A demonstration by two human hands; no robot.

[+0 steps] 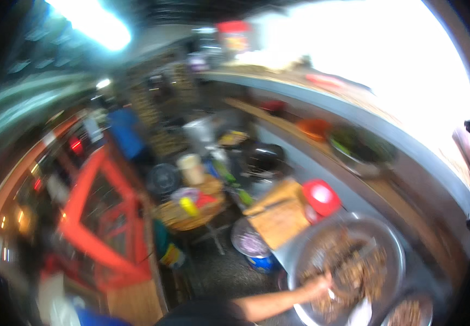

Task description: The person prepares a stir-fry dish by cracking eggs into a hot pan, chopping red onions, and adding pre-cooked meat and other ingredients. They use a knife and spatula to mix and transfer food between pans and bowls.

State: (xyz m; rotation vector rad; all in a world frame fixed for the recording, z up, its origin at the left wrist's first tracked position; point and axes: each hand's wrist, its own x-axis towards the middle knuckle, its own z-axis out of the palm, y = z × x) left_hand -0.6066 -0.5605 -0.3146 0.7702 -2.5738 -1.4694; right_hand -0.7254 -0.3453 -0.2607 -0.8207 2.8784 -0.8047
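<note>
My left hand (318, 285), bare below a dark sleeve, reaches in from the lower middle over a wide metal basin (398, 248). Brown pieces of food (375, 271) fill much of the basin. The fingers are blurred, so whether they grip anything is unclear. Among the pieces lies a dark, elongated shape with a pale end (367, 248), perhaps a utensil. A white shape (361, 313) at the basin's near side may be my right hand in a glove; blur leaves this unsettled. At the lower right, a smaller bowl (408, 313) holds similar brown pieces.
Beyond the basin are a red-lidded container (321, 197) and a wooden board (279, 224) with a dark knife-like tool. A bowl of purplish pieces (251, 240) is beside them. Farther off are a round stool (202, 203) and a black pot (265, 159). A red-framed cabinet (80, 232) stands left.
</note>
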